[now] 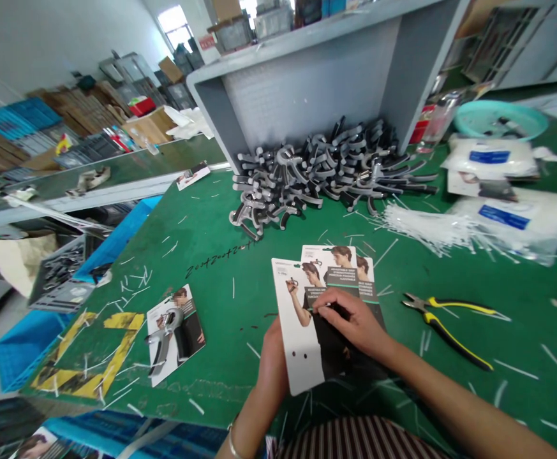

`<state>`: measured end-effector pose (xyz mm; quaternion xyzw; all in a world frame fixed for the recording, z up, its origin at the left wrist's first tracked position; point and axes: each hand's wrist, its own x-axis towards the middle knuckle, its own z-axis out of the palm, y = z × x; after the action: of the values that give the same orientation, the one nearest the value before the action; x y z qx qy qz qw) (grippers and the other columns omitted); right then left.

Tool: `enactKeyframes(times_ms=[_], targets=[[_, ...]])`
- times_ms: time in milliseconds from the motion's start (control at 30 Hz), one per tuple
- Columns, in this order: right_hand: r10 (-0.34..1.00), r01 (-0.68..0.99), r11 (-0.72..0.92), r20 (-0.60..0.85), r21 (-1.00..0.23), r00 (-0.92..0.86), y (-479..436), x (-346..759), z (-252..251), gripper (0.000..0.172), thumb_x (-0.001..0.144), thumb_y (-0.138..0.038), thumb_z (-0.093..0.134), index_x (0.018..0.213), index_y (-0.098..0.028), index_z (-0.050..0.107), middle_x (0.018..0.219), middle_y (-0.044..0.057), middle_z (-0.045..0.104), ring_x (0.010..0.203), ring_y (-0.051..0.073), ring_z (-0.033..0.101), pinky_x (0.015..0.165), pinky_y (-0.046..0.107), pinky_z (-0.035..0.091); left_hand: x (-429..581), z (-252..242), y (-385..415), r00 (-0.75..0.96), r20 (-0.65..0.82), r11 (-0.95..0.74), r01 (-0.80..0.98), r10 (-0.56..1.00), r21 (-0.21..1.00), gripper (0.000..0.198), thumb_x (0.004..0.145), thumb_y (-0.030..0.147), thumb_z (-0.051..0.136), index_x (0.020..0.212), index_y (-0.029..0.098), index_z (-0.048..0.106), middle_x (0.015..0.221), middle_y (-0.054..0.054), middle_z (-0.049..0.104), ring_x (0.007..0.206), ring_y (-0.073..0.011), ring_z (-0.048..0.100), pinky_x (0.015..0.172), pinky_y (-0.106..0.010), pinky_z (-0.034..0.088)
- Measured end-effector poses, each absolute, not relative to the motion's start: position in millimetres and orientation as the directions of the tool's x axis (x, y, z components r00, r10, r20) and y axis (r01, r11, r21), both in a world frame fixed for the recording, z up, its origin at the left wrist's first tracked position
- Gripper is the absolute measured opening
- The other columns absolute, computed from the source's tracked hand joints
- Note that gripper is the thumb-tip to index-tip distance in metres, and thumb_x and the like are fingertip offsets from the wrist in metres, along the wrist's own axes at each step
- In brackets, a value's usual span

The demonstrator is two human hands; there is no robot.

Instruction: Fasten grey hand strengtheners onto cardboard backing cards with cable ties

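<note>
White card: slightly below centre, six o'clock; looks light, stiff, creasable; take the edges.
Left hand: behind its eight-o'clock edge, grip hidden.
Right hand: fingertips close together on its face; whether pinching anything, I cannot tell.
Heaped grips: twelve o'clock; probably heavier.

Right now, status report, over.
Left hand behind white-and-black cardboard card, partly hidden. Right hand at card's front. Yellow-and-black-handled metal pliers lie rightward, not blocking.
</note>
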<state>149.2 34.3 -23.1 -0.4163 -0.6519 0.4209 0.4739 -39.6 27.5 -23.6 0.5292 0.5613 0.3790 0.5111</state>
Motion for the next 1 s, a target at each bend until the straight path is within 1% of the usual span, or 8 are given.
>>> enactKeyframes(times_ms=[167, 300, 400, 567, 667, 767, 867, 1000], targets=[[0.937, 0.213, 0.320, 0.276, -0.923, -0.213, 36, 148, -25, 0.011, 0.097, -0.021, 0.050, 0.099, -0.022, 0.061, 0.094, 0.003, 0.063, 0.089, 0.017, 0.059, 0.082, 0.030, 0.045, -41, -13, 26, 0.085, -0.027, 0.001, 0.290, 0.996, 0.957, 0.013, 0.075, 0.024, 0.064, 0.082, 0.016, 0.071, 0.088, -0.006, 0.073, 0.084, -0.0238, 0.066, 0.079, -0.033, 0.053], [0.899, 0.240, 0.393, 0.317, -0.887, -0.301, 35, 148, -23, 0.021, 0.099, -0.015, 0.043, 0.108, -0.023, 0.061, 0.102, 0.004, 0.061, 0.098, 0.017, 0.056, 0.090, 0.031, 0.043, -43, -17, 33, -0.050, -0.025, 0.042, 0.387, 0.998, 0.921, 0.012, 0.076, 0.022, 0.064, 0.085, 0.016, 0.069, 0.079, -0.005, 0.071, 0.074, -0.0213, 0.064, 0.074, -0.031, 0.053], [0.882, 0.268, 0.415, 0.311, -0.869, -0.355, 34, 147, -19, 0.019, 0.097, -0.019, 0.051, 0.114, -0.022, 0.059, 0.108, 0.006, 0.059, 0.104, 0.018, 0.054, 0.094, 0.032, 0.043, -47, -10, 34, -0.079, -0.086, 0.105, 0.285, 0.993, 0.953, 0.026, 0.079, 0.027, 0.063, 0.102, 0.016, 0.067, 0.086, -0.006, 0.073, 0.075, -0.0209, 0.066, 0.071, -0.029, 0.053], [0.893, 0.327, 0.405, 0.292, -0.854, -0.343, 36, 139, -16, 0.012, 0.098, -0.024, 0.052, 0.094, -0.021, 0.063, 0.094, 0.004, 0.061, 0.093, 0.018, 0.056, 0.086, 0.031, 0.045, -57, 11, 33, 0.080, -0.240, 0.237, 0.044, 0.968, 0.971, 0.048, 0.089, 0.051, 0.052, 0.118, 0.015, 0.065, 0.116, -0.011, 0.071, 0.105, -0.0271, 0.065, 0.088, -0.034, 0.051], [0.911, 0.287, 0.373, 0.290, -0.882, -0.293, 36, 141, -12, 0.012, 0.097, -0.024, 0.054, 0.091, -0.022, 0.063, 0.094, 0.003, 0.063, 0.093, 0.017, 0.058, 0.085, 0.031, 0.047, -59, 12, 37, 0.047, -0.310, 0.301, 0.133, 0.950, 0.944, 0.057, 0.075, 0.052, 0.071, 0.119, 0.015, 0.065, 0.117, -0.011, 0.071, 0.109, -0.0310, 0.064, 0.090, -0.036, 0.051], [0.934, 0.277, 0.345, 0.299, -0.897, -0.196, 34, 163, -7, 0.011, 0.096, -0.026, 0.056, 0.091, -0.023, 0.065, 0.101, 0.004, 0.063, 0.099, 0.018, 0.060, 0.090, 0.032, 0.046, -59, 7, 40, 0.106, -0.426, 0.412, 0.131, 0.898, 0.902, 0.064, 0.065, 0.045, 0.082, 0.119, 0.014, 0.065, 0.111, -0.011, 0.074, 0.099, -0.0313, 0.068, 0.080, -0.035, 0.054], [0.958, 0.481, 0.284, 0.265, -0.829, -0.109, 41, 211, -9, 0.013, 0.097, -0.028, 0.053, 0.104, -0.024, 0.064, 0.105, 0.005, 0.064, 0.097, 0.019, 0.060, 0.089, 0.034, 0.047, -55, 3, 43, 0.172, -0.490, 0.493, 0.025, 0.855, 0.869, 0.065, 0.070, 0.044, 0.079, 0.125, 0.016, 0.061, 0.112, -0.012, 0.073, 0.091, -0.0281, 0.070, 0.072, -0.031, 0.054], [0.984, 0.847, 0.157, 0.157, -0.509, -0.088, 75, 285, -21, 0.020, 0.096, -0.021, 0.046, 0.107, -0.017, 0.063, 0.104, 0.011, 0.063, 0.096, 0.023, 0.060, 0.089, 0.037, 0.046, -40, -4, 52, 0.333, -0.481, 0.516, -0.020, 0.811, 0.856, 0.062, 0.075, 0.041, 0.077, 0.128, 0.016, 0.059, 0.114, -0.011, 0.072, 0.088, -0.0239, 0.071, 0.070, -0.028, 0.052]])
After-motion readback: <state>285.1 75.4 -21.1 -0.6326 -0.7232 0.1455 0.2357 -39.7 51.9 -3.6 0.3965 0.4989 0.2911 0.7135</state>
